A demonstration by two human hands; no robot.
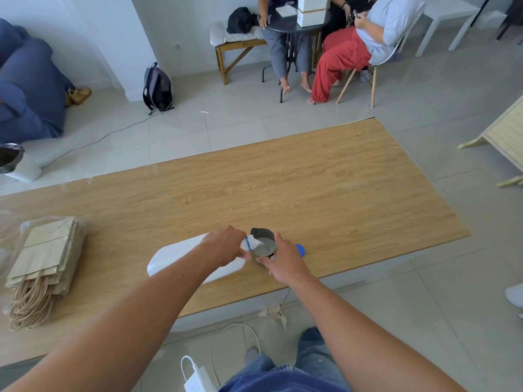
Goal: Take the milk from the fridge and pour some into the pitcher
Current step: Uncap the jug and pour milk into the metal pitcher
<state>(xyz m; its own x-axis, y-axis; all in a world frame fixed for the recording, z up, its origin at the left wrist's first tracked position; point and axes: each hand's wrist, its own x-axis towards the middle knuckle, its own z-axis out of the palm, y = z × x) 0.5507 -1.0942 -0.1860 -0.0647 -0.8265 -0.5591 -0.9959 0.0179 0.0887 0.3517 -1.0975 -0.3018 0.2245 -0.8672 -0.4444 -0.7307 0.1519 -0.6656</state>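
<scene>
Currently pouring: milk jug [181, 258] tipping near horizontal over table [311, 188], mouth over pitcher [264, 244] rim, milk pooling inside. Left hand [223, 246] gripping jug's upper end by neck, fingers curled. Right hand [283, 261] curling round pitcher's side, steadying it. Jug probably heavy-ish, thin-walled, flexing under squeeze, sloshing; best holding near neck. Pitcher stiff, light, likely sliding easily. Both forearms reaching forward, converging.
</scene>
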